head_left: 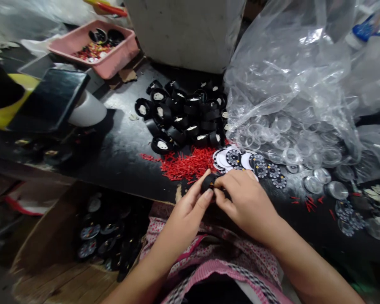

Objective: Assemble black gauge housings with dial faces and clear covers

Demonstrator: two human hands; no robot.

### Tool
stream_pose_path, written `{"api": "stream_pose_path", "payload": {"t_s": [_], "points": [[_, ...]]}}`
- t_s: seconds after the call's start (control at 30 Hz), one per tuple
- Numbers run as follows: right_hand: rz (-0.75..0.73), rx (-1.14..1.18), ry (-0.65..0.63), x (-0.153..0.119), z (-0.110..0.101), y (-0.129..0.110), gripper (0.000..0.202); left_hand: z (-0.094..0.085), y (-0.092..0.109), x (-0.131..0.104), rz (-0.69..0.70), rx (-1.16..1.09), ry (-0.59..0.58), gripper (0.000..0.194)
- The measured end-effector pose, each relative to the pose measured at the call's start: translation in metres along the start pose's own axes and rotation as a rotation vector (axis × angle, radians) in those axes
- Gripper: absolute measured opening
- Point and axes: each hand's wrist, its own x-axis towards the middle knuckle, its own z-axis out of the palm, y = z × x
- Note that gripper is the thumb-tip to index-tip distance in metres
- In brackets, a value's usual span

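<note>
My left hand (192,202) grips a small round black gauge housing (208,182) at the table's near edge. The fingers of my right hand (237,192) are pinched together against the housing's right side; whether a small part sits between them is hidden. Just beyond my hands lies a heap of thin red pointers (190,164). Printed black-and-white dial discs (233,157) are spread beside it, partly behind my right hand. Farther back, many black housings (180,114) with white pieces inside are piled up.
Clear round lenses (291,156) spill from a large plastic bag (291,76) at right. A pink tray (120,55) of small parts stands back left, near a phone-like dark slab (50,99) leaning on a white cup (90,110). Below left, a cardboard box (41,236) holds finished-looking gauges.
</note>
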Motion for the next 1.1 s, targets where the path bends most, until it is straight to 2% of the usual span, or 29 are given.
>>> {"api": "stream_pose_path", "payload": {"t_s": [0.1, 0.2, 0.3, 0.33, 0.4, 0.47, 0.5, 0.53, 0.57, 0.63, 0.7, 0.83, 0.97, 1.1], "points": [[0.026, -0.035, -0.001, 0.003, 0.003, -0.004, 0.017, 0.008, -0.007, 0.001, -0.097, -0.129, 0.056, 0.03], [0.183, 0.026, -0.011, 0.006, 0.002, -0.009, 0.015, 0.017, -0.014, 0.002, -0.201, -0.307, 0.057, 0.033], [0.279, 0.217, -0.098, 0.003, -0.008, 0.0, 0.011, 0.017, -0.02, 0.003, -0.17, -0.232, 0.031, 0.038], [0.272, 0.295, -0.115, -0.001, -0.013, 0.008, 0.011, 0.016, -0.021, 0.004, -0.155, -0.183, 0.02, 0.039], [0.299, 0.358, -0.041, -0.01, -0.025, 0.036, 0.012, 0.011, -0.023, 0.005, -0.119, -0.142, 0.009, 0.038], [0.506, 0.167, 0.239, -0.02, -0.035, 0.073, 0.017, 0.009, -0.025, 0.006, -0.086, -0.201, 0.007, 0.037], [0.637, 0.015, 0.312, -0.025, -0.04, 0.092, 0.023, 0.009, -0.026, 0.006, -0.078, -0.237, 0.003, 0.037], [0.732, -0.107, 0.31, -0.03, -0.043, 0.109, 0.033, 0.009, -0.028, 0.006, -0.076, -0.256, -0.011, 0.038], [0.764, -0.163, 0.281, -0.033, -0.045, 0.123, 0.04, 0.01, -0.029, 0.006, -0.078, -0.261, -0.026, 0.039], [0.745, -0.185, 0.242, -0.04, -0.046, 0.14, 0.044, 0.013, -0.031, 0.007, -0.091, -0.263, -0.049, 0.039], [0.691, -0.154, 0.257, -0.044, -0.044, 0.144, 0.038, 0.014, -0.032, 0.008, -0.091, -0.277, -0.06, 0.038], [0.631, -0.127, 0.37, -0.048, -0.04, 0.134, 0.032, 0.013, -0.033, 0.009, -0.081, -0.294, -0.075, 0.038], [0.492, -0.113, 0.62, -0.045, -0.04, 0.125, 0.027, 0.014, -0.029, 0.008, -0.092, -0.28, -0.073, 0.035], [0.412, -0.085, 0.648, -0.039, -0.042, 0.116, 0.024, 0.018, -0.022, 0.007, -0.119, -0.311, -0.059, 0.034]]}}
